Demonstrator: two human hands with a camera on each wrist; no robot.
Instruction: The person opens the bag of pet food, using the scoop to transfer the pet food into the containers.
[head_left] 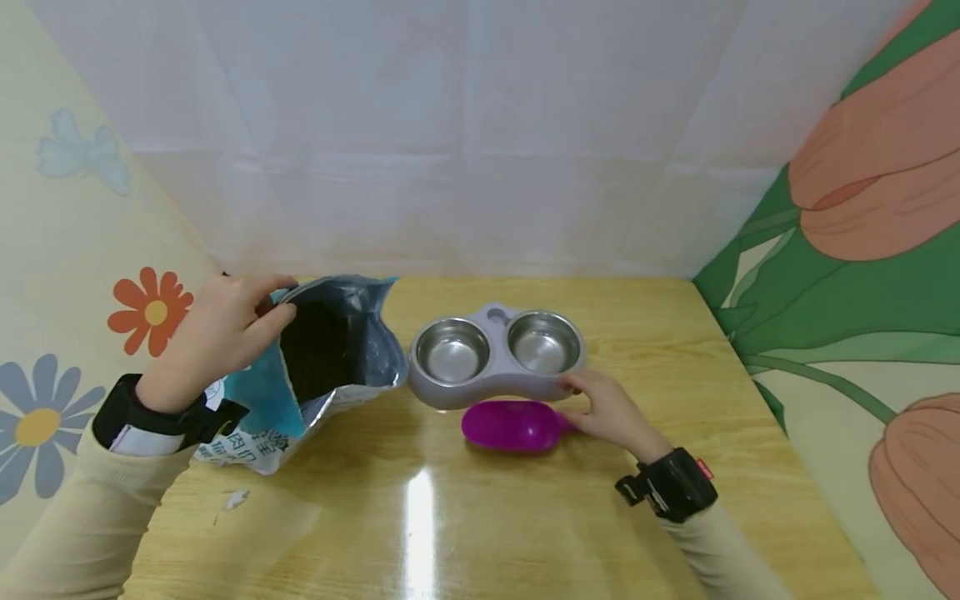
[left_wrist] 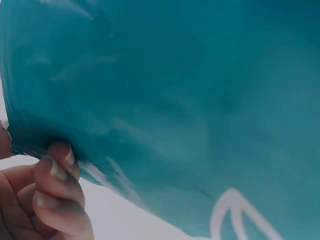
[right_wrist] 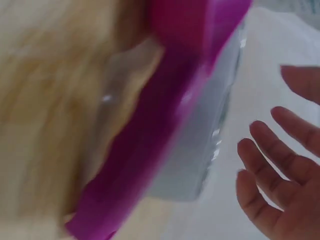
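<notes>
Teal and silver foil bag (head_left: 315, 367), left of frame on wooden table (head_left: 465, 517), mouth pinched by left hand (head_left: 217, 333). Magenta plastic scoop (head_left: 510, 425) at centre; right hand (head_left: 607, 412) beside it, fingers (right_wrist: 265, 165) spread only in wrist view.

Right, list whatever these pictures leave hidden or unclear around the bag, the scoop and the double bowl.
- Bag contents: head view, the opening is dark.
- Bag print: left wrist view, cut off by the edge.
- Scoop handle: head view, the right hand covers it.
- Scoop and double bowl: right wrist view, blurred.
</notes>
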